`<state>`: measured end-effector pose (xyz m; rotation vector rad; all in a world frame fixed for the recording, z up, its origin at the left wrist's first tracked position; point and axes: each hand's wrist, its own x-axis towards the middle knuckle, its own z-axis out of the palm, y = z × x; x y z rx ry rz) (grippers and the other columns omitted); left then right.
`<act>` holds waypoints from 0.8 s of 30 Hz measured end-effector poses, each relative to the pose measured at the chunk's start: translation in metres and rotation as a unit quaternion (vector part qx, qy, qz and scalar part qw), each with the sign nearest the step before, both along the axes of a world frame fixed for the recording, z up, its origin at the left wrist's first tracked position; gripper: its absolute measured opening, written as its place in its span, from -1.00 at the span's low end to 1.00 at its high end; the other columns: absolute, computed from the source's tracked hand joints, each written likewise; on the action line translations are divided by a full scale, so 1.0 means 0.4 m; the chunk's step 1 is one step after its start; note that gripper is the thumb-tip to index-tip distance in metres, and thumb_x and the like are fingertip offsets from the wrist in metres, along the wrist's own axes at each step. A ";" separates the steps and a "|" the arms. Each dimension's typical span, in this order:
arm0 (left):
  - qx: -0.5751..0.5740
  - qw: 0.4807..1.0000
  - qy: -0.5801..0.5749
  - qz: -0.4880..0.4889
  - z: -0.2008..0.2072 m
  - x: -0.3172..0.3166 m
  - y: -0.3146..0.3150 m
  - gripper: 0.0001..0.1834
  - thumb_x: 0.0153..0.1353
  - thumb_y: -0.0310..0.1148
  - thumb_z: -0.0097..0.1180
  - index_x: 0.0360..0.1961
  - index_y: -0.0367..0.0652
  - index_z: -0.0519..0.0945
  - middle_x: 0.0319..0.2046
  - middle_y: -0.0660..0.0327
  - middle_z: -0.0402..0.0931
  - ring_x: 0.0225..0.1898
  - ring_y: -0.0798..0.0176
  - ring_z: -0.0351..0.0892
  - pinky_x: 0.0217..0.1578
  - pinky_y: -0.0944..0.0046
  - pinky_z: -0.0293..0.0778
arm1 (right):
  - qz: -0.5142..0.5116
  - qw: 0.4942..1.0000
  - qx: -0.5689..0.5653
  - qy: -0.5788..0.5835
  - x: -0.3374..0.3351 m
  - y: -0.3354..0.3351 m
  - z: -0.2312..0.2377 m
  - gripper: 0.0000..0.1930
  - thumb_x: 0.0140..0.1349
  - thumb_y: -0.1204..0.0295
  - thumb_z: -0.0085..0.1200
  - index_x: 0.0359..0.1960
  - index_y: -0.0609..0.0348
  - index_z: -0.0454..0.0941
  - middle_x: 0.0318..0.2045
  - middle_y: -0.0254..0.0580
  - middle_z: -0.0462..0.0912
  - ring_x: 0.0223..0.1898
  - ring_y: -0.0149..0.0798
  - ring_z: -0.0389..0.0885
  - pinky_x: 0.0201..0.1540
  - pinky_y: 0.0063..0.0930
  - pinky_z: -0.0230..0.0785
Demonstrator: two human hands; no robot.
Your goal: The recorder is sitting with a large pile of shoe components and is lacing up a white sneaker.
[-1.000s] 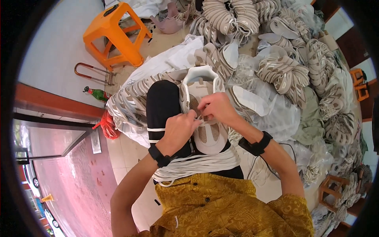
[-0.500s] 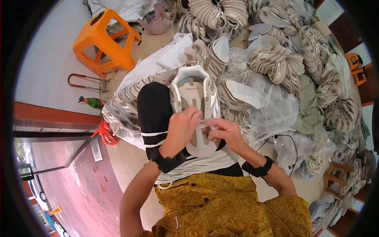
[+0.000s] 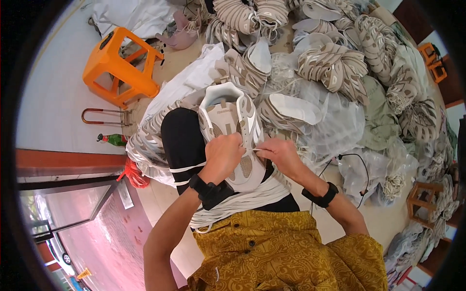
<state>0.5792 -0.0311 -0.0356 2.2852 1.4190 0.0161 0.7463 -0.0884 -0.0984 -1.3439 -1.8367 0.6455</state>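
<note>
Across my lap lies a beige and white shoe upper [image 3: 245, 177], its collar pointing away from me and its toe toward me. My left hand [image 3: 224, 156] is closed in a pinch at the eyelet area on the upper's left side. On the other side, my right hand [image 3: 280, 154] pinches a white shoelace [image 3: 253, 149] that runs across the throat toward the left fingers. What the left fingertips hold is mostly hidden, but the lace reaches them. A bundle of loose white laces [image 3: 242, 201] rests over my thighs, just below the toe.
Bundled shoe uppers [image 3: 332, 68] pile up ahead and to the right, with clear plastic bags [image 3: 335, 119] among them. An orange stool [image 3: 119, 68] stands at the far left. Below it are a green bottle [image 3: 114, 139] and a red plastic bundle [image 3: 135, 174]. A black cord [image 3: 361, 169] lies at right.
Both hands have shifted slightly, and the lace now shows stretched between them across the upper. The whole view has turned a little, moving the upper slightly left.
</note>
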 end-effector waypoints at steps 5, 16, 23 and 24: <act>-0.006 1.000 0.000 0.012 -0.003 0.002 -0.008 -0.84 -0.10 -0.30 0.11 -0.51 -0.16 0.56 -0.59 0.02 0.50 -0.47 -0.02 0.51 -0.45 0.12 0.40 | 0.012 0.999 0.047 -0.019 -0.016 0.018 0.023 -0.90 -0.08 0.37 0.03 -0.56 0.10 0.51 -0.62 -0.28 0.48 -0.51 -0.21 0.47 -0.51 -0.34 0.29; 0.027 0.999 -0.022 0.035 -0.023 0.002 -0.016 -0.83 -0.10 -0.31 0.11 -0.51 -0.19 0.56 -0.59 0.03 0.50 -0.49 -0.01 0.51 -0.46 0.15 0.40 | -0.028 0.983 0.135 -0.122 -0.050 0.030 -0.009 -0.84 -0.12 0.34 0.04 -0.73 0.07 0.41 -0.74 -0.28 0.40 -0.67 -0.21 0.43 -0.60 -0.35 0.29; 0.050 0.998 -0.012 0.034 -0.027 0.016 -0.018 -0.87 -0.08 -0.36 0.05 -0.55 -0.20 0.55 -0.62 0.02 0.49 -0.51 -0.03 0.50 -0.48 0.11 0.39 | -0.031 0.974 0.167 -0.150 -0.066 0.041 0.007 -0.88 -0.22 0.41 0.03 -0.73 0.13 0.38 -0.74 -0.22 0.40 -0.68 -0.20 0.45 -0.65 -0.36 0.30; 0.058 0.997 -0.021 0.037 -0.029 0.018 -0.020 -0.87 -0.07 -0.37 0.04 -0.56 -0.20 0.54 -0.63 0.01 0.48 -0.51 -0.04 0.50 -0.49 0.10 0.39 | -0.026 0.971 0.175 -0.162 -0.069 0.042 0.012 -0.90 -0.24 0.42 0.03 -0.73 0.14 0.39 -0.74 -0.22 0.40 -0.68 -0.20 0.46 -0.66 -0.35 0.30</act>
